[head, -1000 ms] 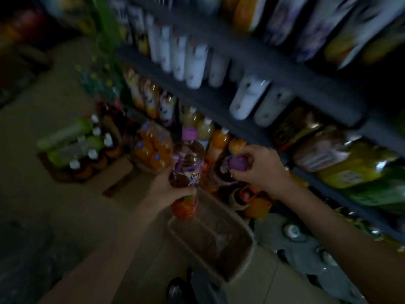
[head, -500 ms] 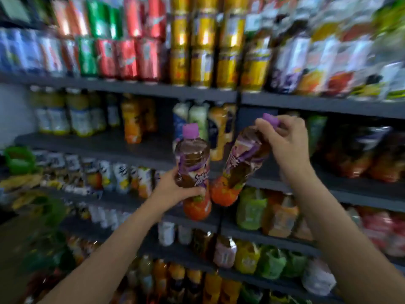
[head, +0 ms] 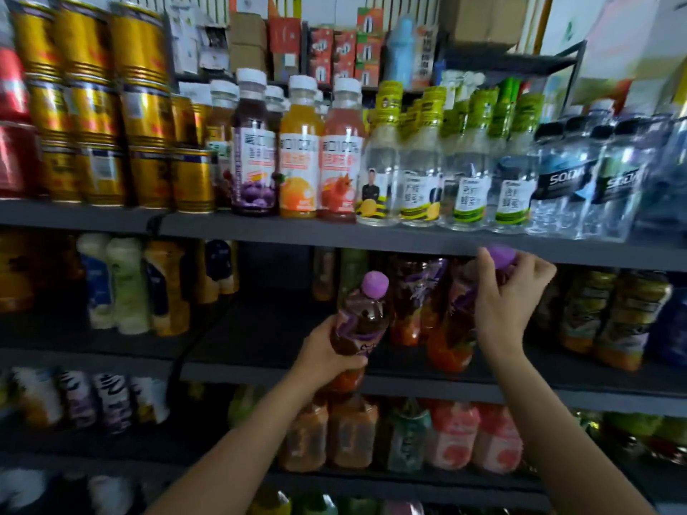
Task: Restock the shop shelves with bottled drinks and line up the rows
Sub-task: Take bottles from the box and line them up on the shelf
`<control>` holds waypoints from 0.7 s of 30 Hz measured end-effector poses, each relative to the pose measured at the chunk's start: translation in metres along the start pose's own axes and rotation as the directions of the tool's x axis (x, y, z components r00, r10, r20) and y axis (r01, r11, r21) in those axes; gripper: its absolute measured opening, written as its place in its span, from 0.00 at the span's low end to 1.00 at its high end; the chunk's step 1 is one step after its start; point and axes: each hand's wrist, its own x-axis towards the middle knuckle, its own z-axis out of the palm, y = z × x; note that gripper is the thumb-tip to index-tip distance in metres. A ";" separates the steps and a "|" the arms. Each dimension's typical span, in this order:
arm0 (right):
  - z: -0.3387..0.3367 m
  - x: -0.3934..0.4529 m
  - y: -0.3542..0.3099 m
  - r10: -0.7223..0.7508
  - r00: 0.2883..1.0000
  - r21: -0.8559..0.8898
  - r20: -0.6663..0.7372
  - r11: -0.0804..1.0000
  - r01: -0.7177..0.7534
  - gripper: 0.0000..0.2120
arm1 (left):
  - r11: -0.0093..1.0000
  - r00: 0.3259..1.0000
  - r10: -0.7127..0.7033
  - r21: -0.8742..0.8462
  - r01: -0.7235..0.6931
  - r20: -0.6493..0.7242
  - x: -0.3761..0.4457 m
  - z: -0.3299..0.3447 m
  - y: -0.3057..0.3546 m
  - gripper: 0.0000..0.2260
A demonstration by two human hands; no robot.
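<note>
My left hand [head: 327,356] grips the lower body of a purple-capped bottle [head: 366,314] of dark drink, held upright in front of the middle shelf [head: 260,369]. My right hand [head: 509,295] holds a second purple-capped bottle [head: 451,328] by its neck and cap, its orange base just above or on the middle shelf's front edge, I cannot tell which. A similar bottle [head: 412,302] stands on that shelf behind and between the two.
The upper shelf [head: 334,232] carries gold cans, juice bottles, clear yellow-capped bottles and soda water. Left of my bottles the middle shelf has an open gap, then white and orange bottles. Orange-based bottles stand at the right. Lower shelves are full.
Both hands rose from the floor crate to the shelves. The right hand has carried its bottle in under the upper shelf; the left bottle stays upright in front.
</note>
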 end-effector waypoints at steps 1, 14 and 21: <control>0.000 0.006 0.013 -0.001 1.000 -0.003 0.009 1.000 0.001 0.13 | 1.000 1.000 -0.021 -0.010 0.021 -0.011 0.009 0.014 0.000 0.26; 0.044 0.023 0.080 0.177 0.902 -0.030 0.393 0.983 -0.180 0.32 | 0.977 0.983 -0.184 -0.117 0.180 -0.017 0.058 0.061 0.008 0.20; 0.038 -0.021 0.124 0.284 0.863 -0.319 0.417 0.935 -0.154 0.43 | 0.983 0.984 -0.179 0.045 0.179 -0.017 0.063 0.067 0.002 0.26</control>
